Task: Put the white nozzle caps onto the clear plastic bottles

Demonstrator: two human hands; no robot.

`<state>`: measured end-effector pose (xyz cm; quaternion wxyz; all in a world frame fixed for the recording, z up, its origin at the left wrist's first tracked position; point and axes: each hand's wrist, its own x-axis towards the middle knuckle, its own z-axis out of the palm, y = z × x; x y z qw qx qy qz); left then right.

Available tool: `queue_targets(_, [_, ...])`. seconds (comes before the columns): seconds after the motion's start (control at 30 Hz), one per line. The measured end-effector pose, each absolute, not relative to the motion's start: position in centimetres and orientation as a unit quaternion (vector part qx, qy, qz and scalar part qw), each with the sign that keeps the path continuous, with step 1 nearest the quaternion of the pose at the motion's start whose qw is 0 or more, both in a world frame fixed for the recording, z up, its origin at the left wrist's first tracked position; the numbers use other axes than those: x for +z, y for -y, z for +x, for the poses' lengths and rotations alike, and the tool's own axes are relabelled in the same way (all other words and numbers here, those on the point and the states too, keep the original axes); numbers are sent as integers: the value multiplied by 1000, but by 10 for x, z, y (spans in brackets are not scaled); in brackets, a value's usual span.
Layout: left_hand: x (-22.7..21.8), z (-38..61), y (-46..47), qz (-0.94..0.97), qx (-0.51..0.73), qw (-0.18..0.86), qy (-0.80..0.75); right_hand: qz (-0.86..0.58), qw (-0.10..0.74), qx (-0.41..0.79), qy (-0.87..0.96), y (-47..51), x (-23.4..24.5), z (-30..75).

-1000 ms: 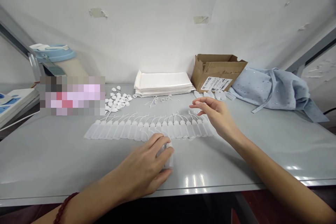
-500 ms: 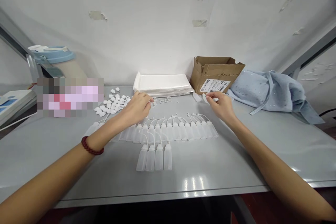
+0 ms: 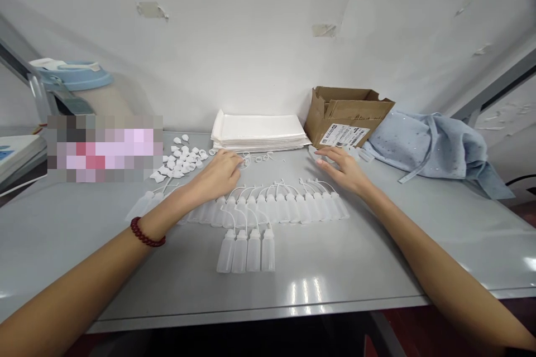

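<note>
My left hand (image 3: pixel 223 174) is over the table with its fingers curled together, beside a few loose white looped straps (image 3: pixel 264 157). What its fingertips hold, if anything, is hidden. Further right, my right hand (image 3: pixel 347 172) has thumb and forefinger apart, its fingertips at a small translucent bottle (image 3: pixel 312 153) lying near the cardboard box. More bottles (image 3: pixel 365 154) lie just behind that hand. Between my forearms lies a long row of squeeze bottles (image 3: pixel 281 209) with thin straps at their necks. In front of it are several more strapped bottles (image 3: pixel 253 254).
White pointed caps (image 3: pixel 180 162) form a pile left of my left hand. A stack of white padded envelopes (image 3: pixel 259 129) and an open cardboard box (image 3: pixel 355 111) stand against the wall. Blue cloth (image 3: pixel 431 145) lies at right; a blue-lidded tumbler (image 3: pixel 79 78) stands at left.
My right hand has shifted slightly left and its thumb and forefinger have spread apart. My left hand stays near the straps, a little lower. The camera view has moved slightly.
</note>
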<state>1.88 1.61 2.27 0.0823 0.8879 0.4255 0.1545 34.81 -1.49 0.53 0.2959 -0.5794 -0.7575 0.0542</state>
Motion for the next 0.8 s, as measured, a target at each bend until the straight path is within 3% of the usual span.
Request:
queue_targets(0.37, [44,21,0,850,264,100,-444,-618,227,34,752,5,-7,355])
queue_targets(0.6, [47,24,9,817,326,127,-458,-630,242,-1,738,-2,-16,357])
queue_targets(0.8, [49,27,13,789,370,246,-424,-611,292,-43,734,-1,-15,354])
